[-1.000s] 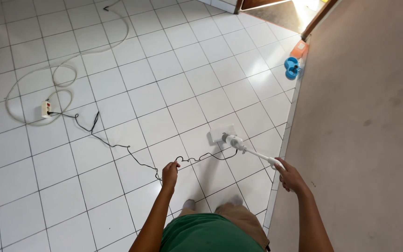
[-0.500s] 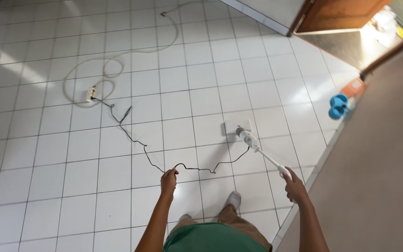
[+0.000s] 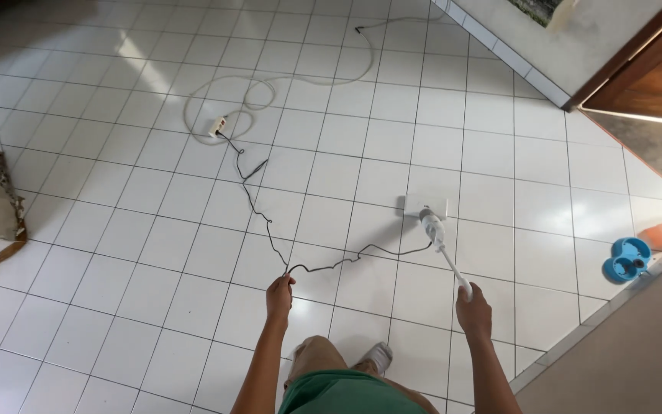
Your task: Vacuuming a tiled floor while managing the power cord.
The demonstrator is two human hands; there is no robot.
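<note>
On white tiles, right hand [image 3: 474, 310] grips vacuum [image 3: 440, 238], left hand [image 3: 279, 293] pinches cord [image 3: 270, 230], wall [image 3: 622, 360] edge rightward

I'm looking at a home room: glossy white square-tiled floor [image 3: 155, 230], brown wooden door [image 3: 645, 77] at an open doorway, white extension cord with socket block [image 3: 217, 126], slim white corded floor cleaner [image 3: 434, 226].

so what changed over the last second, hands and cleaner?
The white corded floor cleaner has swung from pointing up-left of the right hand to nearly straight ahead, its head further from the beige wall. No grip changed: the right hand stays on the handle, and the left hand still holds up the thin black cord. The white power strip remains plugged in.
</note>
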